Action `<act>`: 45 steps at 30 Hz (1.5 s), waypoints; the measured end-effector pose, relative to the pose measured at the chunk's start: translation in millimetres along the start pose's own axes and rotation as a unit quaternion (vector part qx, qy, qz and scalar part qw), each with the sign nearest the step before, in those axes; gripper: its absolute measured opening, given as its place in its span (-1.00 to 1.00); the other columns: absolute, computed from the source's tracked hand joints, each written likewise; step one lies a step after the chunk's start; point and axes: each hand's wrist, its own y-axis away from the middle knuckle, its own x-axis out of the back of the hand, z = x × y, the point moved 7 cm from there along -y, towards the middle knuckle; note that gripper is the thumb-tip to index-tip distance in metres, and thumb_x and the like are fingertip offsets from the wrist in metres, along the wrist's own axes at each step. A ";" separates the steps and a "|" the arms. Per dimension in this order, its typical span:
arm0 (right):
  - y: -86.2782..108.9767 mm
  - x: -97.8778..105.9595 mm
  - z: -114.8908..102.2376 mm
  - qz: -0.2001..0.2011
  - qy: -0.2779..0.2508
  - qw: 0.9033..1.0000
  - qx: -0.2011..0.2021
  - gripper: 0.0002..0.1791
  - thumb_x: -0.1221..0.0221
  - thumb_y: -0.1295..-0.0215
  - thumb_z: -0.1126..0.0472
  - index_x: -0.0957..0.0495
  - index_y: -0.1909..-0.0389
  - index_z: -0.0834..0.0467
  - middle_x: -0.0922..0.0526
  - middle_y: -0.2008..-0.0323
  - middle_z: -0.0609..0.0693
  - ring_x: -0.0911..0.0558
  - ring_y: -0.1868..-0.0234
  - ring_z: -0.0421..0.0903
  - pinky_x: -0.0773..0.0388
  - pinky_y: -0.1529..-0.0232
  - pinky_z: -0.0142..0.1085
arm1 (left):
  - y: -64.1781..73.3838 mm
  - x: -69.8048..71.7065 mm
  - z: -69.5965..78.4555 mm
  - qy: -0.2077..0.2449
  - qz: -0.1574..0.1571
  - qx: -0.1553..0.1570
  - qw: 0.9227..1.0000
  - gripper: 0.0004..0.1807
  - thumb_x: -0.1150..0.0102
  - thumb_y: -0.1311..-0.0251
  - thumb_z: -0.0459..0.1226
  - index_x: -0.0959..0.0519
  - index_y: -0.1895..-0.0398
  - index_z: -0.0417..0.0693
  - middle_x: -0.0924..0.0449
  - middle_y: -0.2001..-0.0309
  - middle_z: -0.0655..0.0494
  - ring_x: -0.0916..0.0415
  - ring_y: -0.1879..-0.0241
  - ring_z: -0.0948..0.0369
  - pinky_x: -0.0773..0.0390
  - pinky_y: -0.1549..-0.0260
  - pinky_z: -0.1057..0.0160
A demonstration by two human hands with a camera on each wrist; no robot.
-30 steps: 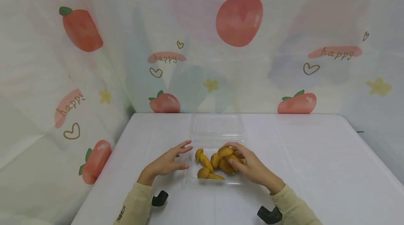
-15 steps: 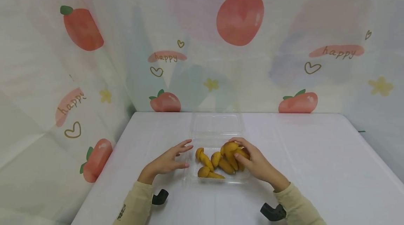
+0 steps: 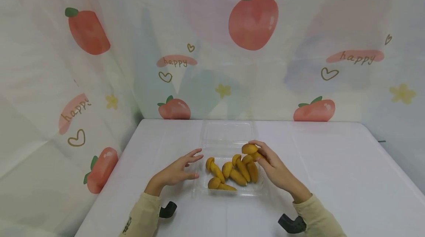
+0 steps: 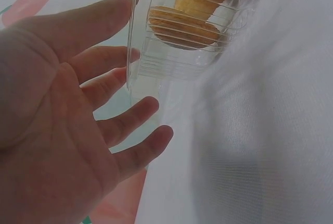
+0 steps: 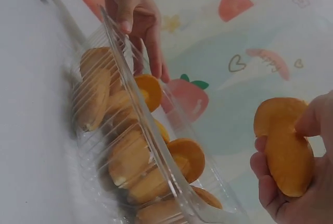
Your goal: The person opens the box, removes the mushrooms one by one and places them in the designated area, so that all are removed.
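My right hand (image 3: 273, 167) holds a yellow-brown mushroom (image 3: 249, 149) above the right side of a clear plastic clamshell box (image 3: 262, 189). In the right wrist view, thumb and fingers grip this mushroom (image 5: 283, 146) by its stem, apart from the box wall. Several similar mushrooms (image 3: 237, 176) lie in the box, two of them side by side at its right. My left hand (image 3: 176, 170) is spread at the box's left side, holding nothing. The left wrist view shows its straight fingers, with the thumb and fingertips right at the rim (image 4: 132, 36).
The box's clear lid (image 3: 229, 131) lies folded back toward the far table edge. Under the box is a white-covered table (image 3: 318, 170). A printed curtain (image 3: 212, 45) hangs behind and at the left. Black wrist-worn pieces (image 3: 167, 209) stick out below the sleeves.
My right hand has lifted the held mushroom up and to the right, away from the others. Those beneath it now show side by side. The left hand has stayed in place.
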 end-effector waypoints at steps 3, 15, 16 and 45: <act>0.7 3.4 -0.4 0.006 0.001 1.000 -0.016 -0.45 0.24 -0.47 0.50 -0.26 -0.43 0.17 -0.55 -0.23 0.27 -0.56 -0.08 -0.24 -0.53 0.06 -0.36 | 0.6 -0.4 -0.5 0.001 0.001 0.005 1.000 -0.12 -0.25 -0.35 -0.29 0.01 -0.62 -0.16 -0.15 -0.58 -0.10 0.04 -0.60 -0.15 -0.21 -0.44 -0.33; 1.4 14.7 -3.0 0.014 0.003 1.000 0.005 -0.44 0.21 -0.45 0.53 -0.23 -0.44 0.26 -0.49 -0.26 0.32 -0.49 -0.14 -0.45 -0.53 0.01 -0.48 | 2.7 -0.3 0.2 -0.002 0.003 0.005 1.000 -0.16 -0.25 -0.35 -0.29 -0.07 -0.60 -0.18 -0.09 -0.61 -0.09 0.02 -0.59 -0.18 -0.23 -0.42 -0.34; 1.3 15.8 -2.9 0.014 0.004 1.000 0.008 -0.45 0.19 -0.46 0.53 -0.24 -0.44 0.25 -0.48 -0.27 0.32 -0.48 -0.15 -0.47 -0.52 -0.04 -0.52 | 3.0 -0.2 0.4 -0.003 0.003 0.003 1.000 -0.18 -0.25 -0.35 -0.29 -0.08 -0.59 -0.19 -0.06 -0.62 -0.10 0.03 -0.59 -0.18 -0.23 -0.42 -0.34; 7.7 54.7 16.4 0.048 0.045 0.997 -0.028 -0.37 0.00 -0.43 0.48 -0.22 -0.51 0.24 -0.44 -0.33 0.31 -0.54 -0.05 -0.37 -0.59 0.07 -0.53 | 0.9 1.0 -0.8 -0.008 0.000 -0.010 1.000 -0.22 -0.25 -0.36 -0.28 -0.16 -0.57 -0.21 0.05 -0.64 -0.08 0.04 -0.59 -0.18 -0.27 -0.40 -0.34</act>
